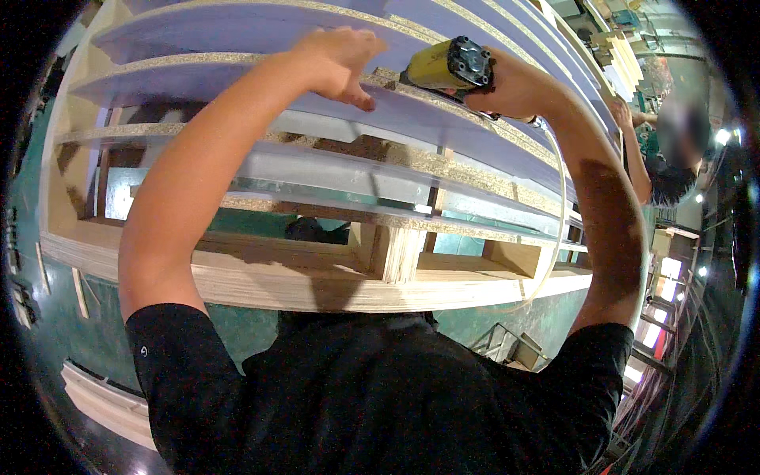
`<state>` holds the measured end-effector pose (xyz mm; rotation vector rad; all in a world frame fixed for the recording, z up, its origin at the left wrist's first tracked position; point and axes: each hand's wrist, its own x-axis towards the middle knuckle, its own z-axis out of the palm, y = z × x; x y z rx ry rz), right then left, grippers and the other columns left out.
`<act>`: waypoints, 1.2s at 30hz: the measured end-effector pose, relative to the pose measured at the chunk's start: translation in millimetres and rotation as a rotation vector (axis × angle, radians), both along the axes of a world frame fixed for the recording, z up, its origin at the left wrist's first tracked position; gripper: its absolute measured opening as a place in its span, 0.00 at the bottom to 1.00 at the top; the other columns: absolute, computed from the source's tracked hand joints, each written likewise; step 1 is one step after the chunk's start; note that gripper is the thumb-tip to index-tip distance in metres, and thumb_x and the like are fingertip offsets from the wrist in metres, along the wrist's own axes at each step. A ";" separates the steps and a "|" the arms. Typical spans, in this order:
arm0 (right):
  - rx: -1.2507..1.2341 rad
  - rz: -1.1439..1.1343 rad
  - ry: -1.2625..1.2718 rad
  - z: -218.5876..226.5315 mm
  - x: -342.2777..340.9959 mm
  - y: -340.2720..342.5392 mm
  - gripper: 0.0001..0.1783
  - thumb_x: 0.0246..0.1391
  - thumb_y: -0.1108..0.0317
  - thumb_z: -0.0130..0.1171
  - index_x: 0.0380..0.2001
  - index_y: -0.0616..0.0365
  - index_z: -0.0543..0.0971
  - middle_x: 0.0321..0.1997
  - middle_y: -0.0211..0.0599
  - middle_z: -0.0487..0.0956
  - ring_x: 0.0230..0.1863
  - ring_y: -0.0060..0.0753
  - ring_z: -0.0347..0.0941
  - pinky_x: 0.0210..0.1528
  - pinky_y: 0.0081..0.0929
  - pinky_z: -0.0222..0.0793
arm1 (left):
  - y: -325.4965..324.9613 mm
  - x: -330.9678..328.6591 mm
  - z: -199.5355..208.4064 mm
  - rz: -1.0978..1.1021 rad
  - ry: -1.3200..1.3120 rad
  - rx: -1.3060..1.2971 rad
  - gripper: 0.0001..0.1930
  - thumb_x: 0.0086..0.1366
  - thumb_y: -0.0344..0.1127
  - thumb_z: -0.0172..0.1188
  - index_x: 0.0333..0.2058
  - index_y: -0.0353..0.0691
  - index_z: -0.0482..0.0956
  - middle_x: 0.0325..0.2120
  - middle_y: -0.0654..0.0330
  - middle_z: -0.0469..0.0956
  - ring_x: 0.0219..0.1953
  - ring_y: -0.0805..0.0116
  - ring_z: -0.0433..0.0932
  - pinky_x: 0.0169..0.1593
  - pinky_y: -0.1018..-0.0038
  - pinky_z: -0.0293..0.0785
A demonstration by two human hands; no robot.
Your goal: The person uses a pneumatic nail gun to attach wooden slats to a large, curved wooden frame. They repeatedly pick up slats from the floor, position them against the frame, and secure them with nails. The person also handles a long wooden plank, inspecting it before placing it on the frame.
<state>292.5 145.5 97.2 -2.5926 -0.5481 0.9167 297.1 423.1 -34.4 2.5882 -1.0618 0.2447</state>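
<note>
In my right hand (507,83) is a yellow and black nail gun (443,65), with a pale air hose (563,182) trailing down from the grip. The tool's lower side is at the raw chipboard edge of a purple-faced board (443,123). My left hand (340,63) reaches over the same board, left of the tool. Its fingers are stretched out and its thumb is spread apart on the near side; whether the palm presses on the edge is hidden. Several such boards run side by side across a large wooden frame (317,289).
Plywood rails with a short upright block (401,253) form the frame's near side, close to my body. Strips of wood (107,404) lie on the green floor (237,324) at lower left. Another person (669,170) works at the right, near stacked pale boards (621,67).
</note>
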 end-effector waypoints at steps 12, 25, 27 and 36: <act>0.072 0.015 0.105 -1.3 8.8 14.8 0.21 0.50 0.66 0.69 0.48 0.59 0.80 0.30 0.30 0.82 0.26 0.20 0.76 0.29 0.24 0.74 | -24.6 -4.9 26.2 0.037 0.423 0.203 0.19 0.59 0.47 0.70 0.47 0.48 0.84 0.40 0.54 0.86 0.45 0.48 0.83 0.48 0.55 0.80; -0.152 0.012 0.009 19.9 30.0 7.6 0.22 0.48 0.62 0.69 0.48 0.53 0.79 0.29 0.30 0.83 0.26 0.23 0.77 0.29 0.29 0.76 | -22.0 2.4 18.6 0.012 0.397 0.193 0.21 0.58 0.50 0.71 0.43 0.42 0.83 0.38 0.51 0.85 0.44 0.44 0.83 0.47 0.53 0.80; -0.153 -0.010 -0.070 30.6 37.8 0.8 0.23 0.48 0.61 0.70 0.47 0.58 0.80 0.27 0.34 0.82 0.25 0.24 0.77 0.30 0.28 0.75 | -16.3 9.9 21.4 -0.060 0.440 0.107 0.22 0.57 0.51 0.72 0.42 0.41 0.83 0.39 0.51 0.85 0.44 0.44 0.83 0.46 0.53 0.79; -0.124 0.085 -0.185 14.3 113.6 -10.0 0.19 0.48 0.55 0.73 0.37 0.55 0.83 0.23 0.29 0.82 0.24 0.25 0.76 0.29 0.31 0.74 | -22.6 107.1 -6.9 0.041 -0.241 -0.093 0.26 0.55 0.51 0.75 0.45 0.39 0.82 0.43 0.50 0.84 0.45 0.48 0.83 0.47 0.58 0.78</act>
